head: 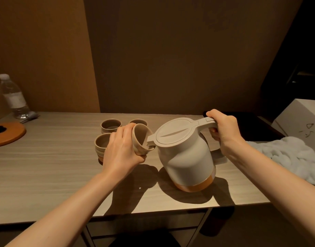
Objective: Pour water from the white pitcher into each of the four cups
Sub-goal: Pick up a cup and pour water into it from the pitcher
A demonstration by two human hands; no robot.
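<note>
The white pitcher [186,154] with an orange base band is tilted to the left above the table, its lid down and its spout inside a beige cup [141,138]. My right hand [224,130] grips the pitcher's handle. My left hand [122,147] holds that cup lifted and tilted toward the spout. Three more beige cups stand on the table behind my left hand: one at the back left [110,126], one at the back right [138,121] partly hidden, and a nearer one [101,145].
The wooden table [46,166] runs to a front edge near me. A plastic water bottle [13,97] and an orange round tray [9,134] sit at the far left. A white towel [292,155] and a white box [299,118] lie at the right.
</note>
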